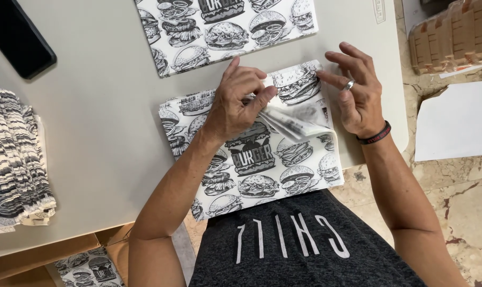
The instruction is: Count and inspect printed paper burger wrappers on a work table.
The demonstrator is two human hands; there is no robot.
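Note:
A sheet of white paper printed with black burger drawings (262, 175) lies on the table's near edge, partly hanging over it. My left hand (235, 103) pinches the sheet's upper right corner and curls it over toward me, so a folded flap (299, 119) lifts off the sheet. My right hand (358, 90), with a ring and a dark wristband, hovers with fingers spread just right of that flap, fingertips near the paper's top right edge. It holds nothing.
A second printed sheet (225, 26) lies flat farther back. A stack of folded printed papers (15, 159) sits at the left. A black phone (18, 34) rests top left. Brown cardboard pieces (453, 37) and white sheet (456, 125) lie on the floor right.

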